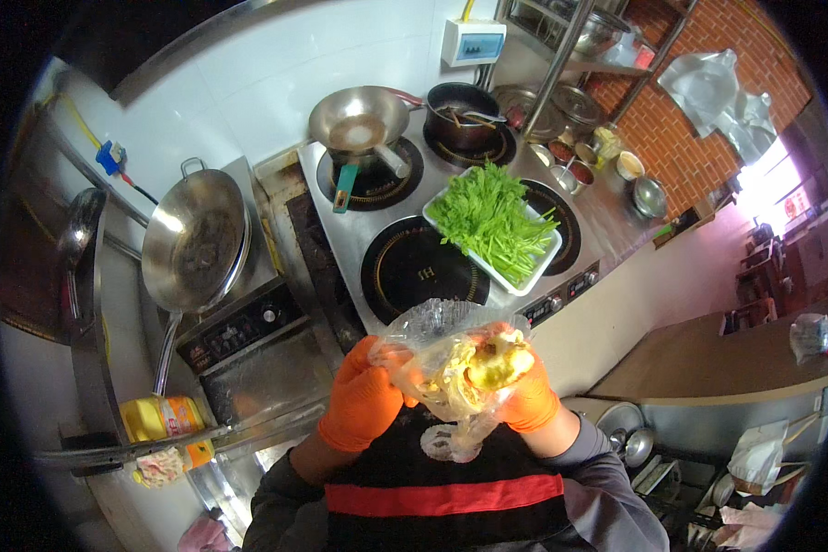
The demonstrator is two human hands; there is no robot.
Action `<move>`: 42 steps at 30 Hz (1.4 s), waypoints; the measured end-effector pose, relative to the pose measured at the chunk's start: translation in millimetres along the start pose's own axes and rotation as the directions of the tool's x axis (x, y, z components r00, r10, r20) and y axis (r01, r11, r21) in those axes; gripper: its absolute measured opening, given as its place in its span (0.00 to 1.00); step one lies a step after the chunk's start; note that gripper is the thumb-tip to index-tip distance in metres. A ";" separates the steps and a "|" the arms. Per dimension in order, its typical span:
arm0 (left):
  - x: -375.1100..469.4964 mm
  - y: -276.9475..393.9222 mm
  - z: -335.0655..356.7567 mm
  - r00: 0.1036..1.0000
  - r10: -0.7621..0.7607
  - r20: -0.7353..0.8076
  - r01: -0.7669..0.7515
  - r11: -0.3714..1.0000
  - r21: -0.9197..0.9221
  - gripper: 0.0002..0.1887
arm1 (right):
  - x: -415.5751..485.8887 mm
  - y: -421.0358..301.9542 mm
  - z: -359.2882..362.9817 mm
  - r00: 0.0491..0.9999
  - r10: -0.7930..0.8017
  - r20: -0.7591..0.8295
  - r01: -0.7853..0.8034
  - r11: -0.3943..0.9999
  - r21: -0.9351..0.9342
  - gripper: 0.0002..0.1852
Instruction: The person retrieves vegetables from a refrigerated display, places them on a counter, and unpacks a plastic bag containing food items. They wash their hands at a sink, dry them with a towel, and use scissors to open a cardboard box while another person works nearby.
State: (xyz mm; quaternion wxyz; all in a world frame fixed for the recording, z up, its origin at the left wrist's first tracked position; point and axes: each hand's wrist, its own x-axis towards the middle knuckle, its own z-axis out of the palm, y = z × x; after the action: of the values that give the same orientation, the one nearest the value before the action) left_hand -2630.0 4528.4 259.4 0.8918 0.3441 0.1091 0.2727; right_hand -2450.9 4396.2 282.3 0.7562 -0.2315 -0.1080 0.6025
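Both hands wear orange gloves and are raised in front of my black apron [448, 507] with its red band. My left hand [367, 397] grips the left edge of a clear plastic bag [431, 319]. On the other side, my right hand [533, 397] holds a yellow, pale-edged clump of food [500, 362], with the bag bunched around it. What the food is, I cannot tell. Several of my right fingers are hidden behind the bag and the clump. Just beyond the bag, a white tray [556, 250] heaped with leafy green stalks [493, 221] rests on the cooktop.
A steel wok [359, 127] and a black saucepan [461, 121] stand on the rear burners. Left lies a large steel pan [194, 241], its handle toward me, near a yellow oil jug [159, 417]. Seasoning bowls [579, 172] line the right counter beneath a metal shelf post [559, 69].
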 end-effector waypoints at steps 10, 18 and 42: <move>-1.6 22.3 28.2 0.950 0.049 0.309 -0.313 0.163 0.936 0.35 | -3.0 -4.5 7.7 0.974 -0.220 -0.059 0.192 0.931 -0.311 0.30; 8.3 13.0 53.1 0.921 0.068 0.384 -0.387 0.282 0.878 0.38 | -22.5 -25.7 -7.0 0.888 -0.351 0.296 0.457 0.606 -0.651 0.30; 118.8 -81.7 142.7 0.851 0.332 0.407 -0.511 0.705 0.492 0.17 | -75.1 -159.9 -106.2 0.986 -0.093 0.141 0.159 0.798 -0.582 0.17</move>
State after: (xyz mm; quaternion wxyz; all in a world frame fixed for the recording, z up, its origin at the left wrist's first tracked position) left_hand -2443.5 4465.8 309.1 0.6603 0.6523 -0.0261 0.3712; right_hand -2285.1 4274.0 275.4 0.6782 -0.4155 -0.3449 0.4985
